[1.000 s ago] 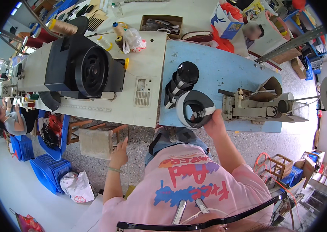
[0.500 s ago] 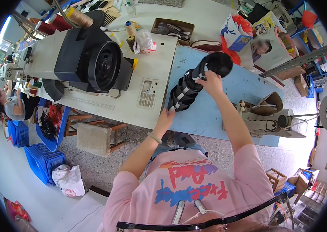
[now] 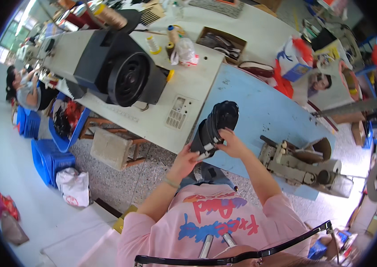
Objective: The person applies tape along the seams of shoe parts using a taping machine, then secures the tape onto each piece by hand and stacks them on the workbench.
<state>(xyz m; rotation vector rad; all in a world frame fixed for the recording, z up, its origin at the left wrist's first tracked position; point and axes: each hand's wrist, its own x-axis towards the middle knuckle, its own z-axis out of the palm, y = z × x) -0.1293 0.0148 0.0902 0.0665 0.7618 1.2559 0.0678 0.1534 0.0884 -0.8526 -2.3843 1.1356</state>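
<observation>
A stack of glossy black shoe uppers (image 3: 217,120), nested one inside another and showing pale patches along the side, is between my hands over the near left edge of the blue tabletop (image 3: 259,107). My left hand (image 3: 185,161) grips the near lower end, fingers closed on its edge. Farther up, on the right side, my right hand (image 3: 230,143) holds the stack with thumb and fingers. The stack tilts, its far end leaning up and away from me. My palms hide part of its near end.
A large sewing machine (image 3: 108,66) stands on the white table to the left. At the right of the blue top sits a smaller machine (image 3: 299,164). Behind are a cardboard box (image 3: 222,42) of dark pieces and thread spools (image 3: 153,44). A stool (image 3: 110,149) and blue crates (image 3: 50,160) stand left; a person (image 3: 28,89) sits beyond.
The spread-out stack has been pushed together into a shorter, tighter bundle and brought nearer to me. My right hand has come down and closer to my left. The view has shifted slightly.
</observation>
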